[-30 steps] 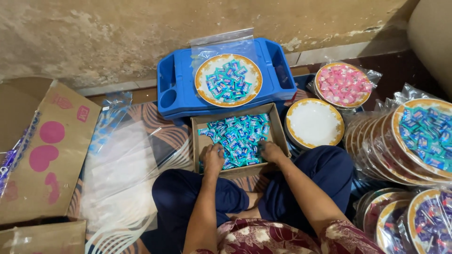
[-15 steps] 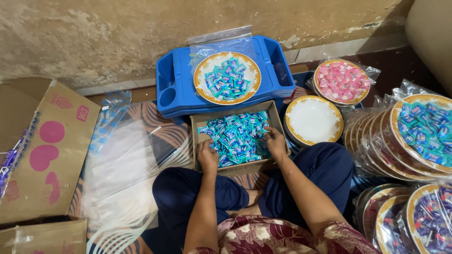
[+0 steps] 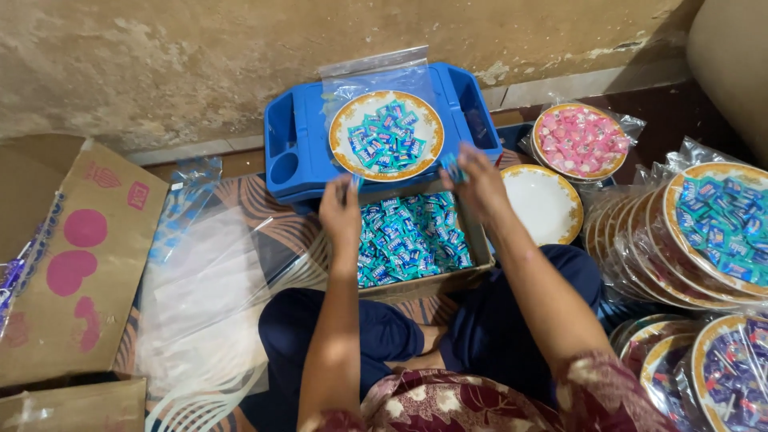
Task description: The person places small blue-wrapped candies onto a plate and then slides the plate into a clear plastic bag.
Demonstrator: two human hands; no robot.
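Head cam, looking down: both hands are up over the cardboard box of teal candies [image 3: 412,240]. The right hand [image 3: 478,182] pinches a few teal wrapped candies [image 3: 453,169] near the gold-rimmed plate of candies [image 3: 386,134] on the blue tray [image 3: 296,152]. The left hand [image 3: 342,210] is closed around a candy too, fingers pressed together. An empty white plate [image 3: 544,204] sits just right of the box.
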